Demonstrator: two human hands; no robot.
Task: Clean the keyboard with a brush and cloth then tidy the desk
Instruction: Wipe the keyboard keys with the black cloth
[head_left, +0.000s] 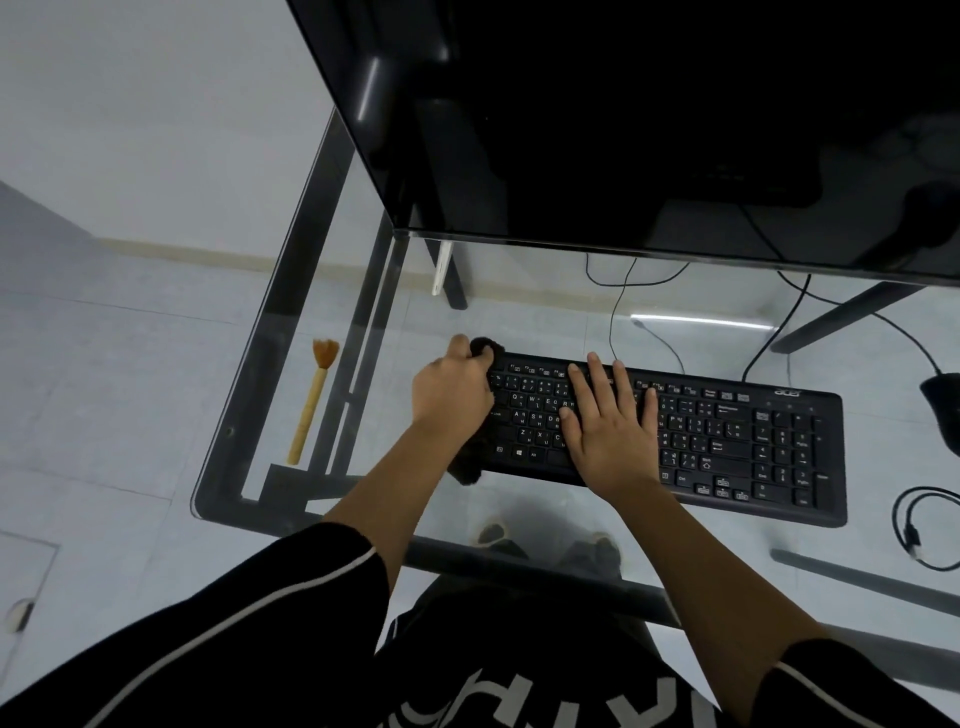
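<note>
A glass table (234, 410) carries a dark monitor (675, 119), which stands beyond both grips and fills the upper right of the view. A black keyboard (737, 441) lies flat on the glass under the person's forearms, its long side running from the left grip out to the right.

The right grip (608, 421) rests wide and flat on the letter keys, fingers straight and spread, palm down, holding nothing. The left grip (449, 387), just beside it to the left, is curled tightly round a dark cloth (483, 344) at the keyboard's far left corner. A bunch of cloth shows above the knuckles and touches the top edge of the keyboard; a second tuft hangs out below the wrist, at the keyboard's near left corner.

A brush (311, 405) with a pale wooden handle and reddish bristles lies on the glass well to the left of the left grip, untouched, bristles pointing away from the person. A black mouse (943, 405) sits far to the right of the right grip, past the keyboard's end, cut by the frame edge. Nearer the person on that same side, a loosely coiled black cable (924, 525) rests on the table.
</note>
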